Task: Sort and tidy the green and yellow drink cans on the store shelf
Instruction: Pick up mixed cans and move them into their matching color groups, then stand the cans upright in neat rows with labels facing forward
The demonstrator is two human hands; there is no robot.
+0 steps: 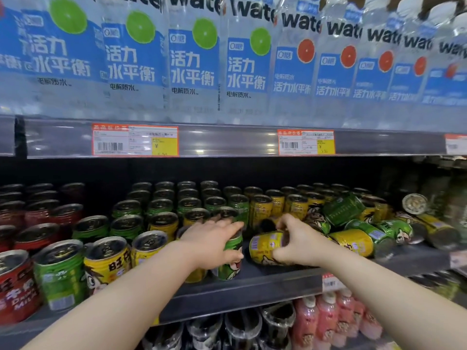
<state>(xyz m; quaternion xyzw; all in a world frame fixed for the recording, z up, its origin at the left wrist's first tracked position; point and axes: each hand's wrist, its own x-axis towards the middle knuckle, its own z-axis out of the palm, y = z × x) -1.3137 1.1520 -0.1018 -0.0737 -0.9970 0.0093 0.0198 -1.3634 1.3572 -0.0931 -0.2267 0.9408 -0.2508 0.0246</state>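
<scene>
Your shelf's front lip (252, 286) ran just beneath both hands, with a strip of bare shelf behind it under your right wrist; overhead the price rail (227, 140) left a dark gap above the can tops. Your left hand (212, 241) reached in palm down, fingers draped over the lid of an upright green can (231, 258) at the front edge, tips bent over its far rim. Your right hand (295, 243) curled round a yellow can (264, 246) lying on its side just beside the green one, fingers hooked over the top, thumb below. To the right, toppled cans (366, 231) crowded the shelf; upright rows (161, 205) stood close behind.
</scene>
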